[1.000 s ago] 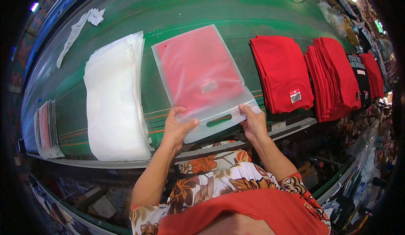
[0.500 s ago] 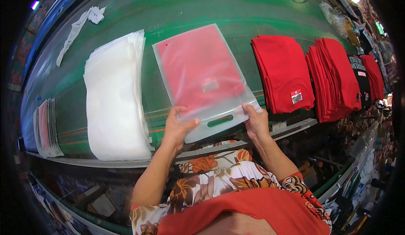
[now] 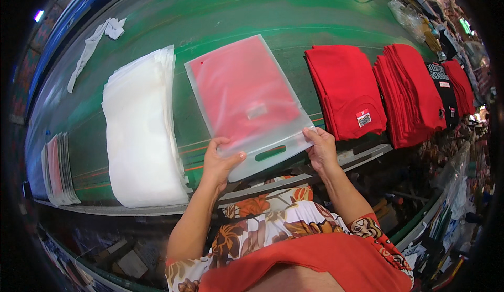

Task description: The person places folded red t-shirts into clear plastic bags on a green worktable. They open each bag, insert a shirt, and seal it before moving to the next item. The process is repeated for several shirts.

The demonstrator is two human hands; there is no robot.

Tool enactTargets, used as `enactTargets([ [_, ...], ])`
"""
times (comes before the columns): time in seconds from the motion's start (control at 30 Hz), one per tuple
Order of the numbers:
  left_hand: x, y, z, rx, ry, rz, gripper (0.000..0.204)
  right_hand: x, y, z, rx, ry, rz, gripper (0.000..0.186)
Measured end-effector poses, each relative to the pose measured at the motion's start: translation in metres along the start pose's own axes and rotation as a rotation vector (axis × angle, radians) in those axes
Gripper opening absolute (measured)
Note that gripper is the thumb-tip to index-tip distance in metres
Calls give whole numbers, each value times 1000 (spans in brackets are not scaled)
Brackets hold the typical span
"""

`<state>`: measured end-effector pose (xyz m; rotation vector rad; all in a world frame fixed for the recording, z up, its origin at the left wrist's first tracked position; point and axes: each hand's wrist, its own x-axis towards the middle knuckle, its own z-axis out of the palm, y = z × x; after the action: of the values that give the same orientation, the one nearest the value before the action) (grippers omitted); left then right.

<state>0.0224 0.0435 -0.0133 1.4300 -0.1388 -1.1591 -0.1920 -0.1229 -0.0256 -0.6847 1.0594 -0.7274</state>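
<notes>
A frosted translucent plastic bag with a cut-out handle slot and a red folded garment inside (image 3: 247,100) is taken as the landmark; it is laid flat on the green tabletop (image 3: 220,14), its handle end nearest the person and overhanging the front edge.

Nearest the person, the left hand (image 3: 220,161) is seen closed on the bag's near left corner, thumb on top beside the handle slot, fingers curled at the edge. The right hand (image 3: 321,147) is closed on the bag's near right corner, fingers pressed along the edge. The bag is thus gripped by both hands at its handle end.

Just left of the bag, a thick stack of white translucent empty bags (image 3: 139,129) is laid on the tabletop, close to but apart from it. Far left of the bag, at the tabletop's near edge, a small stack of filled clear packets showing pink and white (image 3: 55,168) is noted.

Right of the bag, a folded red shirt with a small label (image 3: 344,90) is laid, well clear of it. Further right, a fanned pile of folded red shirts (image 3: 412,92) is noted, then a black folded shirt (image 3: 446,85).

Beyond the bag to the far left, a crumpled white cloth strip (image 3: 97,40) is seen.
</notes>
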Motion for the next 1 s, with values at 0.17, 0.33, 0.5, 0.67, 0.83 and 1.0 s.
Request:
enactTargets([
  [0.17, 0, -2, -1, 1, 12, 16, 53, -1, -15, 2, -10, -17, 37, 13],
  [0.33, -1, 1, 1, -4, -2, -13, 54, 11, -8, -8, -5, 33, 44, 15],
  [0.5, -1, -1, 0, 19, 10, 10, 54, 0, -17, 6, 51, 60, 41, 14],
  [0.67, 1, -4, -1, 40, -2, 35, 55, 16, -6, -11, 4, 15, -50, 12],
  [0.83, 14, 7, 0, 153, 76, -13, 55, 26, 0, -10, -110, -55, -154, 14],
  [1.0, 18, 48, 2, 163, 42, 24, 65, 26, -8, 16, -135, -83, -153, 16],
])
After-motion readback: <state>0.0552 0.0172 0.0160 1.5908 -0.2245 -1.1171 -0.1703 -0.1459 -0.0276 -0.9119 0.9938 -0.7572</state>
